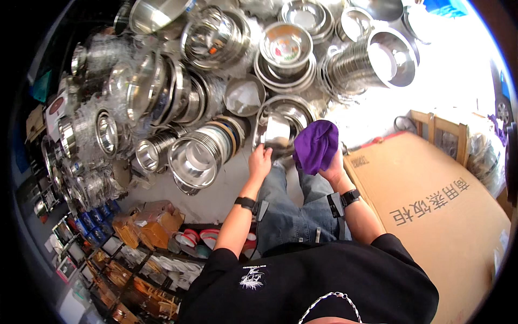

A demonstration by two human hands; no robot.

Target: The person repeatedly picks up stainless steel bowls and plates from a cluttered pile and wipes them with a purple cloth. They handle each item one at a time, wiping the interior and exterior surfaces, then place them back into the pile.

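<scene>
My left hand (260,163) grips the near rim of a shiny stainless-steel basin (264,126), with the thumb over the edge. A bunched purple cloth (316,148) is in my right hand (334,170), which is partly hidden behind it. The cloth hangs at the right side of the basin, and I cannot tell whether it touches the metal. Just beyond the basin, a larger round steel basin (297,102) shows its rim. To the left of my left hand lies a tilted stack of nested steel bowls (194,162).
A large cardboard box (429,186) bearing writing stands close on my right, before a wooden frame (439,127). Stacked steel basins (285,44) and a long tilted stack of steel pots (356,65) spread ahead. Shelves of goods (133,279) are at lower left.
</scene>
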